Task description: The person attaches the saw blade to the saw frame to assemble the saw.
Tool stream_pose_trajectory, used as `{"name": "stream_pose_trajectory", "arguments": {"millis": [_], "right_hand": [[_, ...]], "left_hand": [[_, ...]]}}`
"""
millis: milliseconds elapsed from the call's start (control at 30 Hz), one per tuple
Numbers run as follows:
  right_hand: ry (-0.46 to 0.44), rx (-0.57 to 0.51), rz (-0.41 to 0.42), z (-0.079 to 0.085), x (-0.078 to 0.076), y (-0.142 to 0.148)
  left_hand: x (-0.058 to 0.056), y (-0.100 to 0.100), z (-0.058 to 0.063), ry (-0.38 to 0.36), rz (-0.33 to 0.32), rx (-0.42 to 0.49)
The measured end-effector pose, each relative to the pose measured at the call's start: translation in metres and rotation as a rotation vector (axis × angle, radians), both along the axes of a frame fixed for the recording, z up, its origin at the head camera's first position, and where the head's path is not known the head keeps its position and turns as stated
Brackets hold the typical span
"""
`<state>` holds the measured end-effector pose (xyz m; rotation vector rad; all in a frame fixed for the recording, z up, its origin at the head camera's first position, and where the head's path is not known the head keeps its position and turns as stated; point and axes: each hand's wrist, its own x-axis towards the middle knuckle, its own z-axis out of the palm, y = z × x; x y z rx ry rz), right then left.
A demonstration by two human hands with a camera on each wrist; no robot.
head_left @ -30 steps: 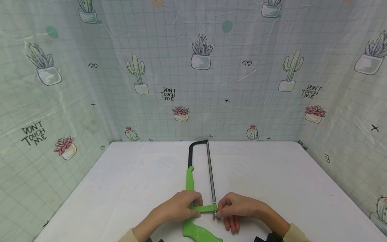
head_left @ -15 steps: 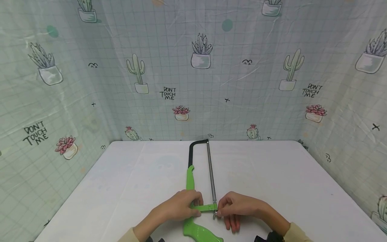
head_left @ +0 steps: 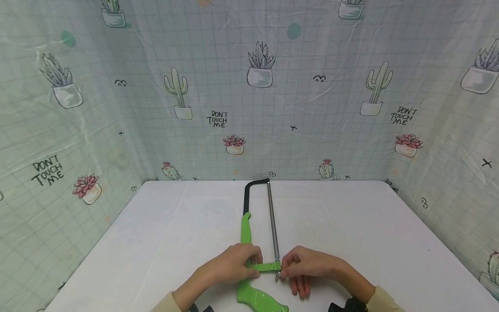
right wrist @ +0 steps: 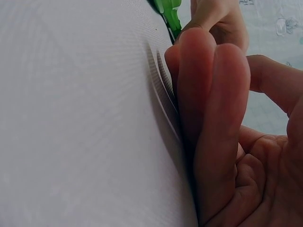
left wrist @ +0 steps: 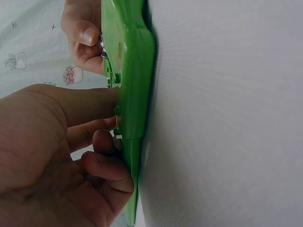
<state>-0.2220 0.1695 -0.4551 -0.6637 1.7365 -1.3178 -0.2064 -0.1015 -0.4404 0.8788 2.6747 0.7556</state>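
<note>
A hacksaw with a green handle and a black front frame lies flat on the white table, pointing away from me. Its grey blade runs along the right side down to a green crosspiece. My left hand grips the green frame where the crosspiece branches off, thumb and fingers on either side. At the blade's near end, thumb and index finger of my right hand pinch a small metal wing nut. In the right wrist view, that hand's other fingers extend along the tabletop and the nut is hidden.
The white tabletop stretches around the saw on both sides. Behind it and along both sides hangs a cactus-print sheet. Dark wrist gear shows at the bottom edge near the right sleeve.
The head view has shifted very slightly. Both hands and the hacksaw keep the same places, and no turning of the wing nut can be made out.
</note>
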Motion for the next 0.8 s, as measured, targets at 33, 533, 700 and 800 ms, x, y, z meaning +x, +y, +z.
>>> {"name": "stream_pose_trajectory", "arguments": {"millis": [33, 533, 700, 800], "right_hand": [[0.0, 0.0, 0.001, 0.0, -0.0001, 0.0], [0.0, 0.002, -0.008, -0.0006, -0.0005, -0.0002], [0.002, 0.005, -0.005, -0.0006, -0.0009, -0.0008], [-0.001, 0.005, -0.003, -0.0007, -0.001, -0.0009]], "left_hand": [[-0.0002, 0.0002, -0.0002, 0.001, 0.0, 0.001], [-0.0007, 0.0008, -0.001, 0.009, -0.005, 0.003], [-0.0004, 0.0005, -0.0007, 0.014, -0.003, 0.004], [0.0, 0.0005, -0.0001, 0.012, -0.002, 0.006]]}}
